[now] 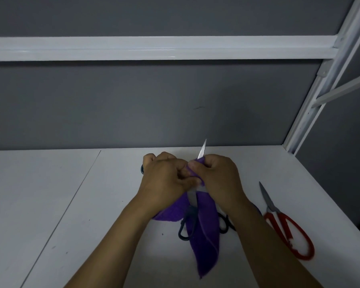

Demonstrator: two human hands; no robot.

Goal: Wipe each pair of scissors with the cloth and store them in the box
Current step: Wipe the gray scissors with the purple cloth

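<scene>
My left hand (pixel 164 179) grips a pair of scissors with dark blue handles; a bit of handle (pixel 142 169) shows at its left. Its silver blade tip (pixel 202 151) points up and away. My right hand (pixel 218 177) pinches the purple cloth (pixel 206 238) around that blade; the rest of the cloth hangs down to the table. Under the cloth lies another pair of scissors with dark handles (pixel 185 229), partly hidden. A red-handled pair of scissors (pixel 287 225) lies on the table to the right. No box is in view.
The white table (pixel 71 204) has a seam running diagonally on the left. A grey wall (pixel 133 104) stands behind, with a white rail (pixel 154 48) across it. A white metal frame post (pixel 312 94) rises at the right rear corner.
</scene>
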